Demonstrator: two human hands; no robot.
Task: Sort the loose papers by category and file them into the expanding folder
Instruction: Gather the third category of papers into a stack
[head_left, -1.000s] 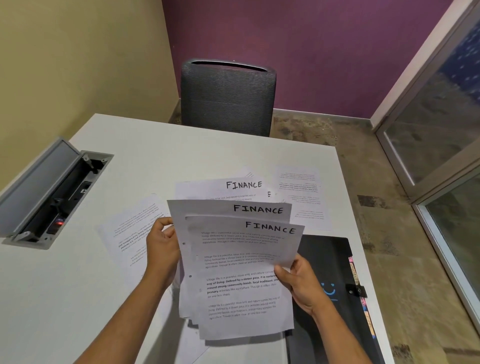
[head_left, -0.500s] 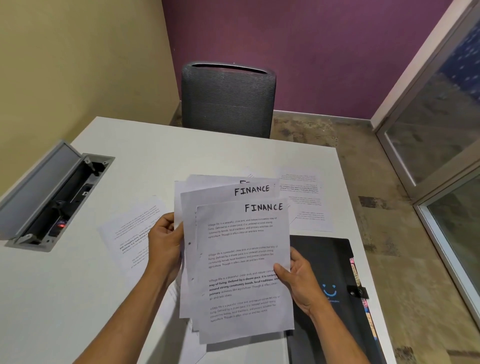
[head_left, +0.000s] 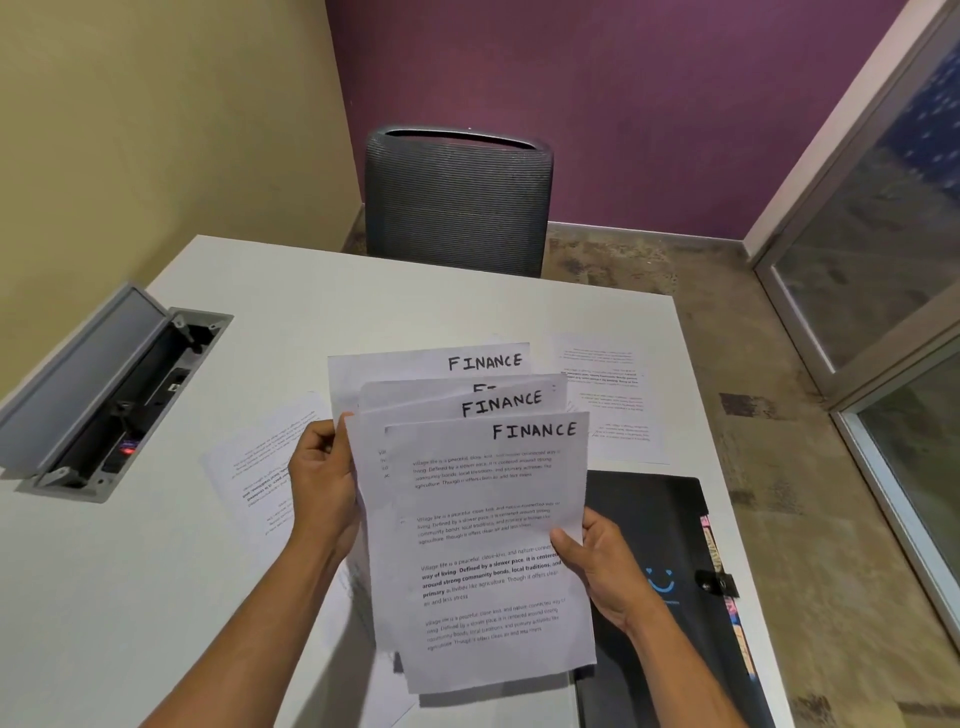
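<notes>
Both my hands hold a fanned stack of white sheets, the FINANCE papers (head_left: 483, 519), lifted a little above the white table (head_left: 156, 597). Each visible sheet has FINANCE handwritten at its top right. My left hand (head_left: 322, 483) grips the stack's left edge. My right hand (head_left: 597, 561) pinches the right edge, thumb on the front sheet. The black expanding folder (head_left: 660, 519) lies shut and flat to the right, partly under my right hand, with a blue smiley, a clasp and coloured tabs along its right side.
One loose printed sheet (head_left: 254, 467) lies left of my hands, another loose sheet (head_left: 613, 400) lies beyond the folder. An open grey cable box (head_left: 104, 395) is sunk in the table's left side. A grey chair (head_left: 457, 202) stands at the far edge. The table's right edge runs beside the folder.
The sheets were squared together half a second ago and have since fanned upward again, so more FINANCE headings show. Both hands keep their grip in nearly the same place.
</notes>
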